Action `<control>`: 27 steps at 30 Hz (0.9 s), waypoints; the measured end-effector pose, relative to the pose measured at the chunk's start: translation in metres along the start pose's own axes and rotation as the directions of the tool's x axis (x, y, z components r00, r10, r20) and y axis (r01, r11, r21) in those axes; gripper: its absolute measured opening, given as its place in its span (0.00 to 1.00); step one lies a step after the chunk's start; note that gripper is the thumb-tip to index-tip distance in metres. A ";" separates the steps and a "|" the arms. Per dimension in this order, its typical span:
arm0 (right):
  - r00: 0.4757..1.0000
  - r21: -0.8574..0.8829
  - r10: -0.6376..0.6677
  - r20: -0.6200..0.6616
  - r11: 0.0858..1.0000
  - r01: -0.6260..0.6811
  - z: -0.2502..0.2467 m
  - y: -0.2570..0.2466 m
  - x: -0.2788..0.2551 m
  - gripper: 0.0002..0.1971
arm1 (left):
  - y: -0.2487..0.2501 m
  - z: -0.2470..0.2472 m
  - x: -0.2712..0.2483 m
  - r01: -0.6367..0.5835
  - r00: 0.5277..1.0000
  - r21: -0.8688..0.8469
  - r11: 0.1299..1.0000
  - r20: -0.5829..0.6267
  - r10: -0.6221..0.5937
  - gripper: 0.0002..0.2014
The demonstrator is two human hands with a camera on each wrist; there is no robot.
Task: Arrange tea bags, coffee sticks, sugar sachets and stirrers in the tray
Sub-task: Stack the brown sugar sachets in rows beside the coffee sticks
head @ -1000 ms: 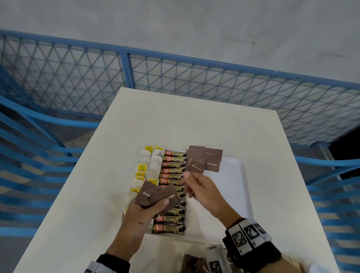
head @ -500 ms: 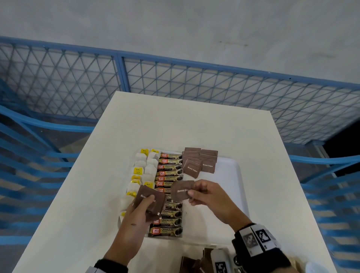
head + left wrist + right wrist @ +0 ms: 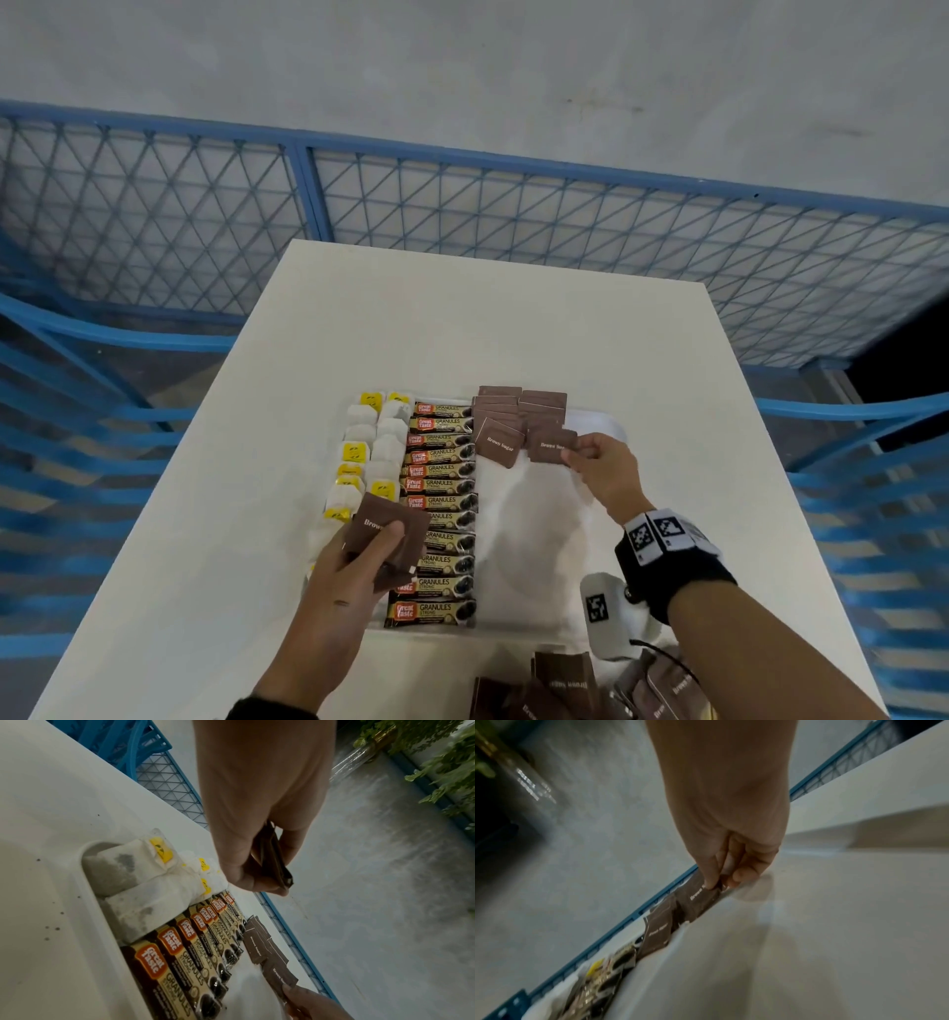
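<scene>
The right hand (image 3: 606, 475) pinches one sugar sachet (image 3: 552, 446) over the tray (image 3: 539, 539) — the left hand (image 3: 354, 575) clamps a small stack of sachets (image 3: 391, 529), count hidden.

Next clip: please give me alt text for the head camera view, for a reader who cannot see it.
A person's right hand sets a brown sugar sachet into a white tray, below two short rows of sachets. The left hand holds more sachets above a column of coffee sticks beside tea bags. The tray sits on a white table.
</scene>
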State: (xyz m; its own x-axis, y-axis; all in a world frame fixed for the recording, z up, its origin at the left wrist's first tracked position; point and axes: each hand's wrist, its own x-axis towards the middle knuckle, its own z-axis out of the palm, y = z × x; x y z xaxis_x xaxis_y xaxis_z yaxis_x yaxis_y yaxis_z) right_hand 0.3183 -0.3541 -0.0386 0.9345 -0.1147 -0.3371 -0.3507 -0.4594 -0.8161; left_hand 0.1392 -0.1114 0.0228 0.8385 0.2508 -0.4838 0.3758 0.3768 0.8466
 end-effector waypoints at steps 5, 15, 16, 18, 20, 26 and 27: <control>0.999 -0.093 -0.050 0.001 0.994 0.050 0.013 -0.006 0.002 0.08 | -0.002 -0.002 0.002 -0.008 1.000 0.014 1.000 -0.005 0.009 0.14; 0.996 -0.095 -0.087 -0.033 0.992 0.084 0.018 -0.009 0.013 0.09 | -0.002 -0.002 0.003 -0.020 1.000 0.000 1.000 -0.004 0.020 0.15; 0.995 -0.085 -0.090 -0.034 0.993 0.086 0.018 -0.009 0.012 0.10 | -0.002 -0.002 0.004 -0.024 1.000 0.002 1.000 -0.001 0.024 0.15; 0.993 -0.078 -0.105 -0.053 0.992 0.100 0.017 -0.009 0.009 0.12 | -0.002 0.001 0.004 -0.037 0.999 0.009 0.999 0.003 0.037 0.15; 0.987 -0.094 -0.129 -0.096 0.988 0.120 0.015 -0.010 0.004 0.14 | -0.001 0.005 0.004 -0.049 0.999 0.001 0.999 0.015 0.049 0.16; 0.984 -0.032 -0.181 -0.007 0.983 0.180 0.021 -0.027 -0.041 0.05 | 0.000 0.011 0.006 -0.079 0.996 -0.031 0.996 0.048 0.081 0.29; 0.978 -0.022 -0.201 0.064 0.979 0.203 0.023 -0.031 -0.053 0.04 | 0.001 0.013 0.006 -0.079 0.995 -0.028 0.996 0.054 0.080 0.32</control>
State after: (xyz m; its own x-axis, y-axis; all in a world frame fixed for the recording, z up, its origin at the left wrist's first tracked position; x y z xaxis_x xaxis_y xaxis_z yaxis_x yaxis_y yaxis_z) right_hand 0.2781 -0.3136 -0.0058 0.9800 0.0364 -0.1956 -0.1527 -0.4926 -0.8568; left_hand 0.1491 -0.1210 0.0236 0.8860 0.2315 -0.4018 0.2974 0.3811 0.8754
